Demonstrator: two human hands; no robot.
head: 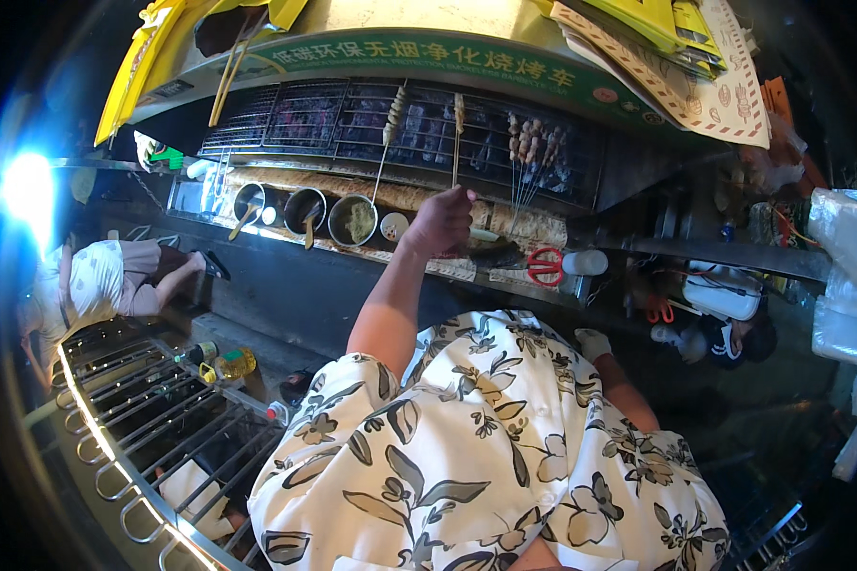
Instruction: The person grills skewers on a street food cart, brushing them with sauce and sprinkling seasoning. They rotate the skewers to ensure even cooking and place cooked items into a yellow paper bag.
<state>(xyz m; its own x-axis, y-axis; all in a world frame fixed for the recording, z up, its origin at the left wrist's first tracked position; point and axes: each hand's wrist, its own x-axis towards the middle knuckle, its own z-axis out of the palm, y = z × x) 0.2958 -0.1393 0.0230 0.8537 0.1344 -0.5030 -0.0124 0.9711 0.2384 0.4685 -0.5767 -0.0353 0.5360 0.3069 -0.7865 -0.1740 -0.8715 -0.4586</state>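
My left hand (440, 223) is closed on the lower end of a thin skewer (459, 114), whose food end lies over the charcoal grill (428, 135). To its left on the grate is a skewer of pale, ridged food (394, 118), its stick reaching down to a metal bowl of greenish powder (353, 221). A bunch of small meat skewers (534, 139) lies to the right, sticks towards me. My right hand (593, 344), in a pale glove, hangs low at my side, partly hidden by my patterned shirt; its fingers are unclear.
Two more metal bowls (306, 208) with brushes or spoons stand on the front ledge. Red-handled scissors (545, 266) and a whitish container (585, 263) lie right. A metal rack (164, 400) and a person (100, 285) are left. Plastic bags (846, 250) hang at far right.
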